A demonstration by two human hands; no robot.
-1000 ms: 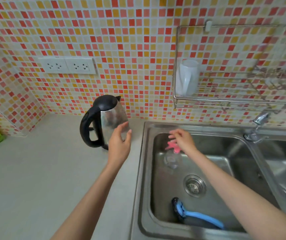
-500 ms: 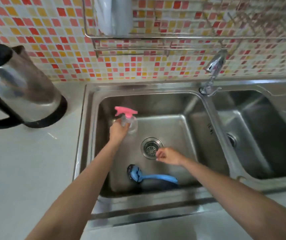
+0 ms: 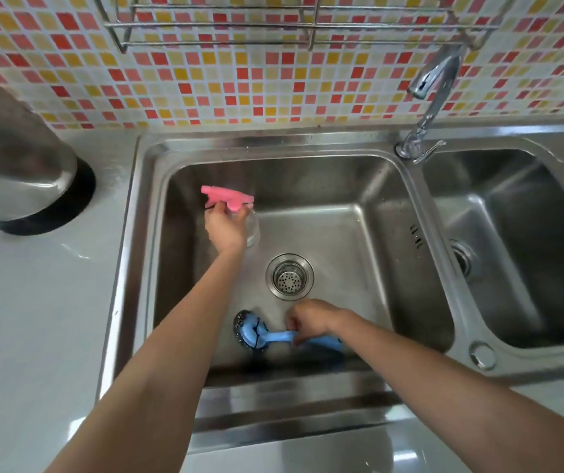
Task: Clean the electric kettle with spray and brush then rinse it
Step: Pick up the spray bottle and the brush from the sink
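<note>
The task is at its very start, as I judge it: the tools are only being gathered and no cleaning shows. The kettle (image 3: 17,165) stands on the desk (image 3: 34,319) at the left edge of the frame, outside the sink (image 3: 127,268), with no grip on it. Only its steel body and black base are in view, so I cannot tell if the lid is open. No foam or wet streak shows on the part that is seen.

Both tools are in the left basin. The left grip (image 3: 226,230) is clenched round the neck of the spray bottle (image 3: 227,199), just under its pink head, in the upper left of the basin. Whether the clear bottle rests on the basin floor or is lifted off it I cannot tell. The right grip (image 3: 311,319) curls its fingers round the blue handle of the brush (image 3: 256,334), which lies low in the basin near the front wall, head toward the left, just below the drain (image 3: 289,276).

The tap (image 3: 430,90) at the upper right shows no water running, and the basin floor looks mostly dry.

So nothing is done yet. Left to do are the spraying of the kettle, the scrubbing with the brush and the rinse under the tap
</note>
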